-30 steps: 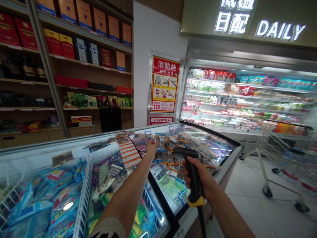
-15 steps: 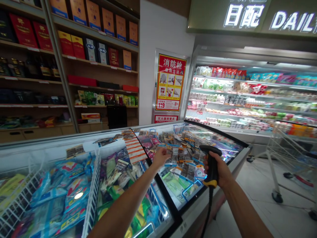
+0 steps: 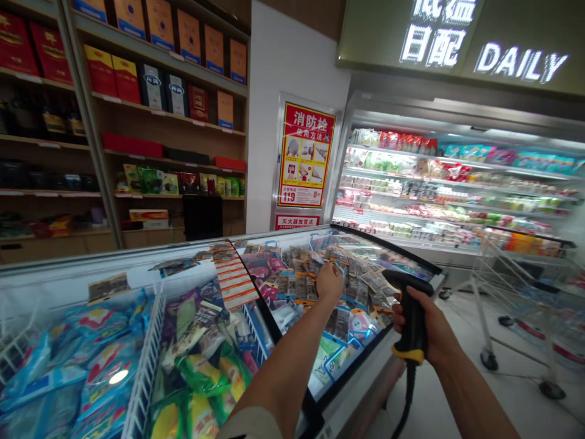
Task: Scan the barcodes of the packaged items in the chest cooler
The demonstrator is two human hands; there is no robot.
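Observation:
My left hand (image 3: 329,281) reaches out over the glass lid of the chest freezer (image 3: 414,259) and rests among several small hanging packets (image 3: 301,283) laid on the glass; its fingers curl down onto them, and whether they grip one I cannot make out. My right hand (image 3: 432,332) is wrapped round the handle of a black barcode scanner (image 3: 409,305) with a yellow band, held upright beside the freezer's front right edge. Its cable hangs down below the hand.
The open freezer part at left holds bagged frozen goods (image 3: 105,360) between white wire dividers (image 3: 141,366). A shopping trolley (image 3: 516,286) stands at right on the tiled floor. Behind are wooden shelves with boxes (image 3: 150,85), a red fire-hydrant poster (image 3: 305,155) and a lit chiller wall (image 3: 457,183).
My left hand has moved rightward across the packets on the glass lid. The scanner hand shifted right and a little higher, and the view swung slightly.

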